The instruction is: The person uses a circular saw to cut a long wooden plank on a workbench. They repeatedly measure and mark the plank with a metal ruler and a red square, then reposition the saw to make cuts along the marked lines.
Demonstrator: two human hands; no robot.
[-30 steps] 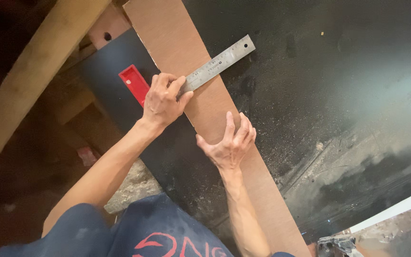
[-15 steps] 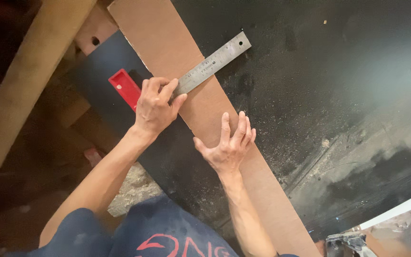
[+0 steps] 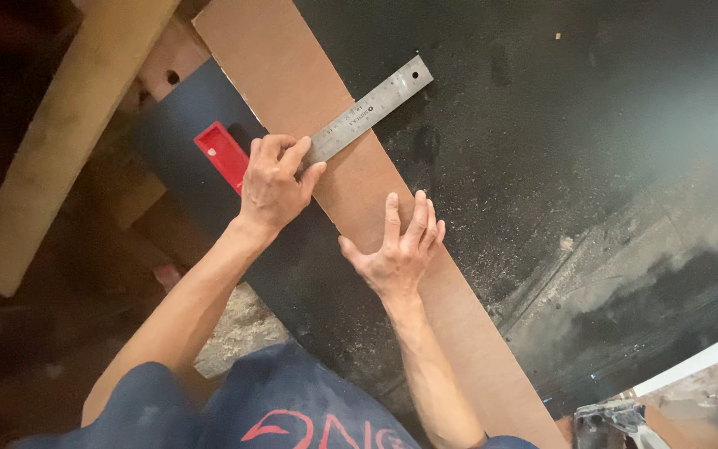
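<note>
A long brown board strip lies diagonally on a black worktop. Across it rests a try square with a steel blade and a red stock against the strip's left edge. My left hand presses down on the square where blade meets stock, fingers curled over it. My right hand lies flat on the strip just below the blade, fingers spread and pointing up toward it, holding nothing.
Sawdust is scattered over the worktop's right part. A thick pale wooden beam runs along the left, beyond the worktop's edge. A white-edged panel and a small metal object sit at the bottom right.
The view has shifted slightly, so the strip and square sit a little higher and further left. Both hands keep their places on the square and the strip.
</note>
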